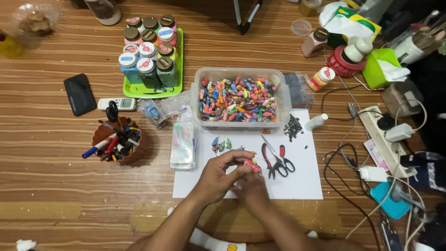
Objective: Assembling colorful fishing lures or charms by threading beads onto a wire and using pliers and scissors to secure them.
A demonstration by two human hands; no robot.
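Observation:
Both my hands meet over a white sheet of paper (302, 181) on the wooden table. My left hand (222, 175) and my right hand (253, 186) together pinch a small red piece (253, 166) between the fingertips. Just beyond my fingers lie a few small coloured pieces (221, 145) on the paper. Red-handled scissors (277, 161) rest beside my right hand. A clear plastic tub (240, 100) filled with many similar coloured pieces stands at the paper's far edge.
A green tray of paint jars (149, 56) sits at the back left, a brown pen holder (117, 139) at left, a phone (80, 94) and a remote (117, 103) nearby. Small black bits (292, 127), a power strip (385, 137) and cables crowd the right.

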